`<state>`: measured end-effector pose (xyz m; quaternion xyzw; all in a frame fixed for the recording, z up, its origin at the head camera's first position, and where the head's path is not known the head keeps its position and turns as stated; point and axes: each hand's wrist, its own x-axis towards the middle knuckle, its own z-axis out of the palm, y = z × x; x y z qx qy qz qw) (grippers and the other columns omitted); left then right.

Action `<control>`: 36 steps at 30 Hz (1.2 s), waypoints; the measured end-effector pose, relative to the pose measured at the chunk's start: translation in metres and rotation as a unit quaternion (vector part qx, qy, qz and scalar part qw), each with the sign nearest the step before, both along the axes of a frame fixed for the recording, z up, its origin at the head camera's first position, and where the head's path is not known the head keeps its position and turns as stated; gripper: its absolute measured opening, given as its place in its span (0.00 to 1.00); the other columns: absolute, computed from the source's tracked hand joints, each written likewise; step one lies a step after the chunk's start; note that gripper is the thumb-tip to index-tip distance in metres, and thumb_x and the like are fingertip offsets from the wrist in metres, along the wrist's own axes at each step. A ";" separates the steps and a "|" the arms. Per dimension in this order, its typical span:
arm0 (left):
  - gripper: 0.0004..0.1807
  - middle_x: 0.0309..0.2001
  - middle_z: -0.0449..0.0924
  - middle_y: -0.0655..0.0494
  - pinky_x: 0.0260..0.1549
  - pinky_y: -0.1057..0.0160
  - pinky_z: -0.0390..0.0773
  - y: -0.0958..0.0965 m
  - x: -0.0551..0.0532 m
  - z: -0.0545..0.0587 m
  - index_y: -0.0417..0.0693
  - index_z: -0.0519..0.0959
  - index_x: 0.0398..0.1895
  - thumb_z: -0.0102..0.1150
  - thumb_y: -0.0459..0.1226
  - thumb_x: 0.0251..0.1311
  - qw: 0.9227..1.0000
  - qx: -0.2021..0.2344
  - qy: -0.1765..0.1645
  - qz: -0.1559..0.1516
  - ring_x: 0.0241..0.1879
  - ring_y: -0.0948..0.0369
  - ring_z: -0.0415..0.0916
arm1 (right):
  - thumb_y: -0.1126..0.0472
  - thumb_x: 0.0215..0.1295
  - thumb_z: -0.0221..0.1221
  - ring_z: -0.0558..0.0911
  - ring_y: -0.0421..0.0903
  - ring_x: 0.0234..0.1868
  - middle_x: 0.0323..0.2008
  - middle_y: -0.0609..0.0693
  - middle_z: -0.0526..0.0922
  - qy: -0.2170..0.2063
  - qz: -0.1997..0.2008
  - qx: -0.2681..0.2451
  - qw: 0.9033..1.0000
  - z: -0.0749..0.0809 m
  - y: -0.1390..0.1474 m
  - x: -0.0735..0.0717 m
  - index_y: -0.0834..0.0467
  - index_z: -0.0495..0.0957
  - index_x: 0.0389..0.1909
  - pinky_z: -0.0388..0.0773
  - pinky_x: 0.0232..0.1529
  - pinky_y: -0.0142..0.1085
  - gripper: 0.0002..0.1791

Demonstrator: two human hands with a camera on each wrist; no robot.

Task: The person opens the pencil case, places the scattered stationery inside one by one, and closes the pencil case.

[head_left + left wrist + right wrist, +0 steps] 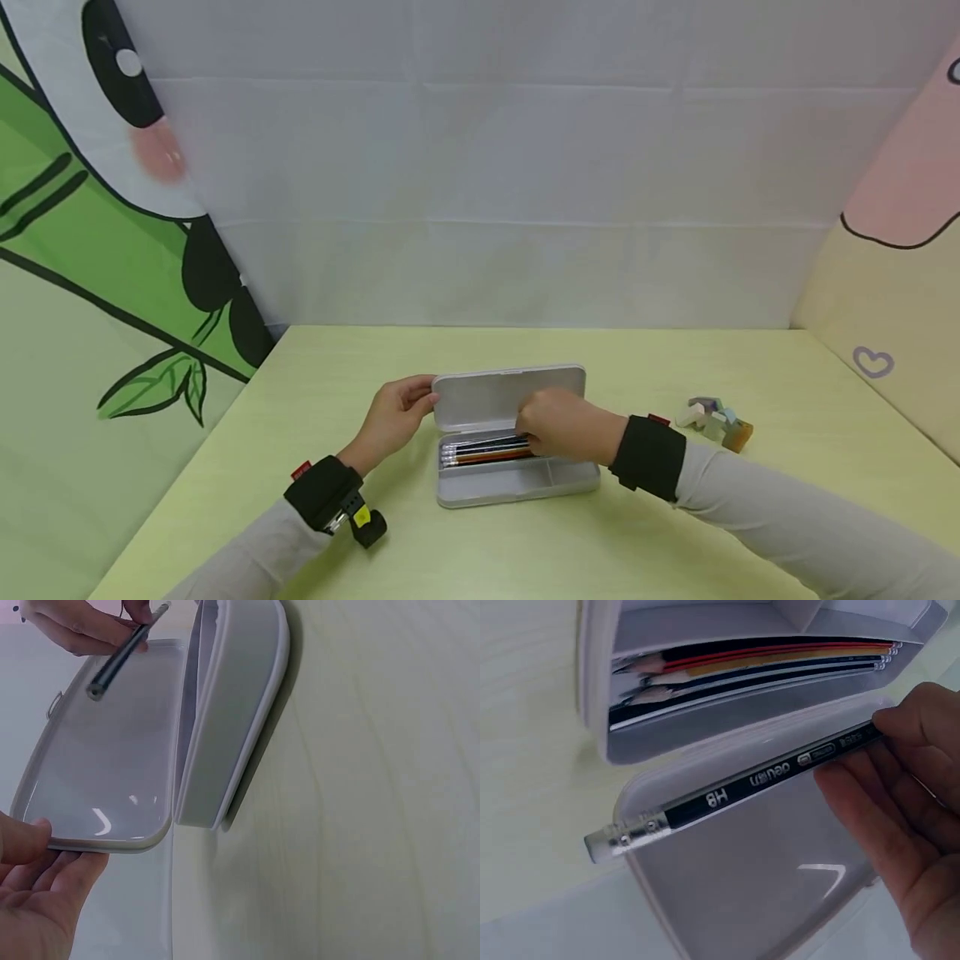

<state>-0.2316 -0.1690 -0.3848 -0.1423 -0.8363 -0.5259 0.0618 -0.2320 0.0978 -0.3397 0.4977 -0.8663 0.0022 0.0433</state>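
A pale grey pencil case stands on the table with its lid raised at the back. My left hand holds the lid's left edge between thumb and fingers. Over the case, my right hand pinches a dark pencil marked HB, its white eraser end sticking out, seen in the right wrist view. Several pencils, black, red-striped and yellowish, lie side by side in the long back compartment. In the head view, the right hand hides the right part of that compartment.
To the right of the case, a small heap of coloured blocks lies on the pale yellow table. A grey-white cloth wall closes off the back. Printed panels stand at both sides. Each wrist wears a black band.
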 end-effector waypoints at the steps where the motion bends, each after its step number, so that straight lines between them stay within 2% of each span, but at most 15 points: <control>1: 0.15 0.54 0.85 0.29 0.52 0.54 0.89 0.001 0.000 -0.001 0.21 0.78 0.59 0.55 0.22 0.73 1.000 0.000 0.000 -0.002 0.53 0.39 0.86 | 0.74 0.59 0.69 0.65 0.37 0.23 0.22 0.45 0.80 0.000 0.001 0.007 1.000 -0.002 -0.004 0.000 0.60 0.86 0.26 0.64 0.25 0.25 0.08; 9: 0.16 0.53 0.85 0.29 0.53 0.54 0.88 0.005 -0.001 -0.003 0.22 0.78 0.60 0.56 0.22 0.73 1.000 -0.003 0.005 -0.011 0.54 0.39 0.85 | 0.73 0.63 0.70 0.68 0.37 0.24 0.24 0.47 0.83 -0.009 -0.004 0.038 0.999 -0.017 -0.020 -0.003 0.59 0.85 0.25 0.69 0.27 0.26 0.09; 16: 0.16 0.53 0.85 0.29 0.53 0.54 0.88 0.005 -0.003 -0.001 0.22 0.78 0.60 0.56 0.22 0.73 1.000 -0.005 0.004 -0.006 0.54 0.39 0.85 | 0.74 0.63 0.69 0.68 0.36 0.24 0.25 0.47 0.85 -0.027 0.005 0.027 0.999 -0.025 -0.023 -0.008 0.59 0.85 0.23 0.68 0.26 0.25 0.11; 22: 0.16 0.53 0.85 0.29 0.52 0.54 0.88 0.003 -0.002 0.000 0.21 0.78 0.60 0.56 0.22 0.73 1.000 -0.008 0.005 -0.002 0.53 0.39 0.86 | 0.73 0.64 0.70 0.71 0.36 0.25 0.28 0.48 0.87 -0.035 0.011 0.025 0.999 -0.026 -0.023 -0.009 0.60 0.88 0.28 0.73 0.28 0.25 0.07; 25: 0.16 0.53 0.85 0.29 0.52 0.54 0.89 0.003 -0.001 0.001 0.21 0.78 0.60 0.56 0.22 0.73 1.000 -0.008 0.003 -0.002 0.53 0.39 0.86 | 0.73 0.63 0.71 0.73 0.36 0.26 0.29 0.48 0.88 -0.041 0.017 0.013 0.999 -0.026 -0.022 -0.008 0.60 0.89 0.30 0.76 0.30 0.25 0.06; 30: 0.16 0.53 0.85 0.29 0.52 0.52 0.88 0.003 0.000 0.001 0.21 0.78 0.60 0.56 0.22 0.73 1.000 -0.005 0.001 -0.003 0.53 0.39 0.86 | 0.73 0.63 0.71 0.71 0.35 0.25 0.26 0.46 0.86 -0.062 0.030 -0.029 0.997 -0.028 -0.020 -0.007 0.59 0.87 0.28 0.72 0.29 0.24 0.07; 36: 0.16 0.54 0.84 0.28 0.53 0.53 0.88 0.003 0.001 0.002 0.21 0.77 0.61 0.56 0.23 0.74 1.000 -0.004 -0.002 -0.003 0.54 0.39 0.85 | 0.73 0.63 0.72 0.72 0.34 0.25 0.27 0.47 0.87 -0.086 0.028 -0.052 0.994 -0.029 -0.018 -0.007 0.61 0.88 0.28 0.74 0.29 0.22 0.06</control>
